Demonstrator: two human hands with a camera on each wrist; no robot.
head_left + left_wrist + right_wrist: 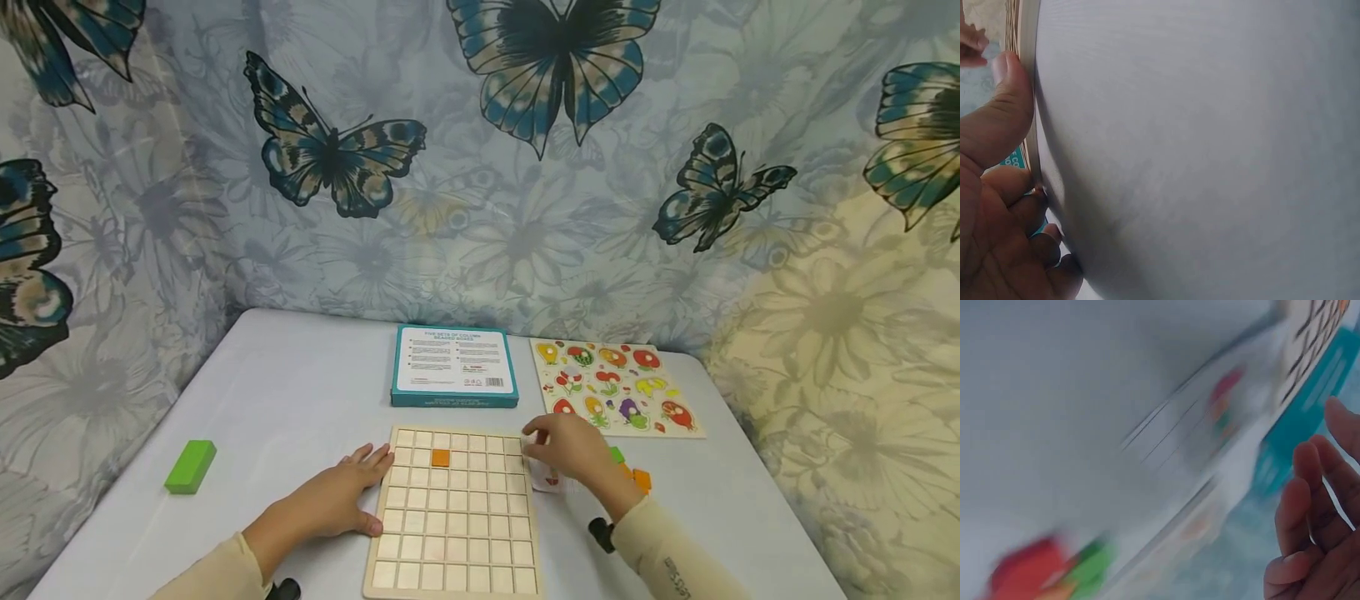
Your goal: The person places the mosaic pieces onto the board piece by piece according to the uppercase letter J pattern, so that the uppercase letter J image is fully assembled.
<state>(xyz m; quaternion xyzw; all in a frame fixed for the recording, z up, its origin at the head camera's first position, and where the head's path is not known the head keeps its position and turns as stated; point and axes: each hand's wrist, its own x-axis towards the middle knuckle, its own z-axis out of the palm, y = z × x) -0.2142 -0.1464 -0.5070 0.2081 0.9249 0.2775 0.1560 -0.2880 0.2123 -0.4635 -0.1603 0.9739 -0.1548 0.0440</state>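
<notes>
A wooden grid board (457, 525) lies on the white table, with one orange square block (441, 458) in a cell near its top. My left hand (341, 496) rests along the board's left edge, fingers and thumb spread; the thumb touches that edge (1029, 31) in the left wrist view. Over the board's upper right corner hovers my right hand (570, 450), its fingers loosely bent. Nothing shows between those fingers (1297, 500) in the right wrist view. Beneath it are printed cards (551, 478), partly hidden. Green (617, 455) and orange blocks (641, 480) lie beyond the right wrist.
A teal box (455, 367) lies behind the board. To its right is a fruit-and-vegetable puzzle board (615, 387). One green block (191, 467) sits far left on the table (300, 383). A butterfly-print cloth (495, 233) hangs behind. Red blocks (1029, 569) look blurred.
</notes>
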